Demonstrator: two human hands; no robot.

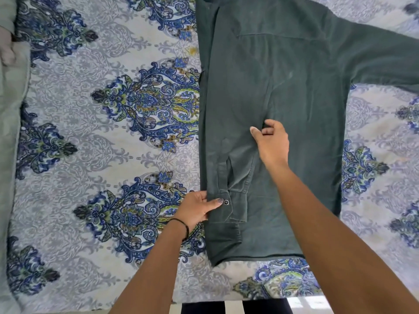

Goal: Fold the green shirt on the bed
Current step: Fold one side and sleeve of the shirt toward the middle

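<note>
Two hands work low in the frame. The left hand (197,208) pinches the snap-buttoned cuff (223,203) of a sleeve folded over the green shirt (283,87). The right hand (271,141), fingers curled together, seems to grip a fold of cloth at mid-shirt. That shirt lies flat right of centre on the patterned bedsheet (102,132), one sleeve stretching toward the upper right.

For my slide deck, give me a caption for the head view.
Left hand pinches the cuff while the right hand gathers the green shirt on the bed.
</note>
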